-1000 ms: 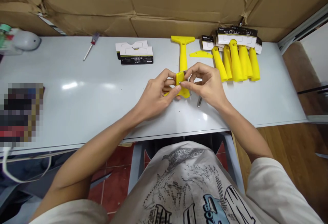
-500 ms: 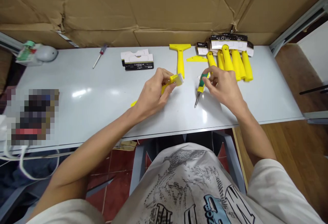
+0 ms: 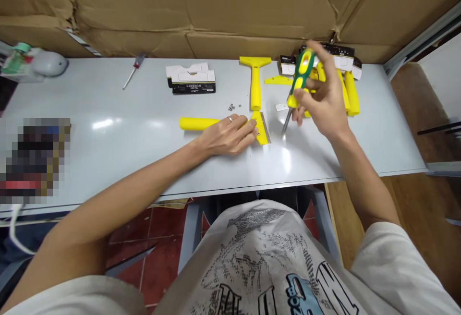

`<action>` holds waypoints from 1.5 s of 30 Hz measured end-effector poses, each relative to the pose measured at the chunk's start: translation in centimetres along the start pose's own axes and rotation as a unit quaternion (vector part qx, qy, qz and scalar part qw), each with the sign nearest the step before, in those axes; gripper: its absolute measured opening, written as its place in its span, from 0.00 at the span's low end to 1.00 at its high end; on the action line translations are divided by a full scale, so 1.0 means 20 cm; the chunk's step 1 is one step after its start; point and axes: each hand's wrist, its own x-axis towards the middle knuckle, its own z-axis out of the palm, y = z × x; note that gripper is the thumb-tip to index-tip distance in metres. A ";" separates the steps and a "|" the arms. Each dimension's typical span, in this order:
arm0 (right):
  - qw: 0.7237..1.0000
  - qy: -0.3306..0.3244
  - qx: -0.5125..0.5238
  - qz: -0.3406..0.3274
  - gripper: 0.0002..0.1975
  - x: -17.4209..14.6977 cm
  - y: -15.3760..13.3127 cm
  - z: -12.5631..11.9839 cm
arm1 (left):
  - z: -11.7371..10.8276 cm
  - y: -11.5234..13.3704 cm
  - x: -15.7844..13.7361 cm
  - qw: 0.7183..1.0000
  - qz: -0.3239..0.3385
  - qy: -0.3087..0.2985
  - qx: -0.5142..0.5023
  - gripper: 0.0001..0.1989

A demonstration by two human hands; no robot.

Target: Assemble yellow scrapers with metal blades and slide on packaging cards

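Note:
A yellow scraper (image 3: pixel 196 124) lies on the table, its handle pointing left. My left hand (image 3: pixel 228 136) grips it near the head, fingers closed over it and pressing it down. The thin metal blade (image 3: pixel 265 125) shows along the head's right edge. In my right hand (image 3: pixel 327 101) is a green and yellow screwdriver (image 3: pixel 301 74), tilted with its tip down, right of the scraper head and apart from it. Several small screws (image 3: pixel 231 107) lie just beyond my left hand. A small flat metal blade (image 3: pixel 281 107) rests close to the screwdriver shaft.
Another yellow scraper (image 3: pixel 255 87) stands head-away beyond my left hand, beside a loose yellow plate (image 3: pixel 277 80). Several yellow handles (image 3: pixel 352 94) and black-white cards are piled at the right. More cards (image 3: pixel 192 79) and a second screwdriver (image 3: pixel 134 71) lie left. Cardboard (image 3: pixel 234 7) walls the back.
My left hand has lowered the scraper flat onto the table, its head now turned right. My right hand has raised the screwdriver and moved its grip on the handle. The screws are now visible.

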 end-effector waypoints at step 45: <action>0.998 0.004 0.016 -0.065 0.48 -0.07 -0.03 0.17 | -0.02 -0.02 0.02 0.998 0.043 -0.041 -0.012 0.19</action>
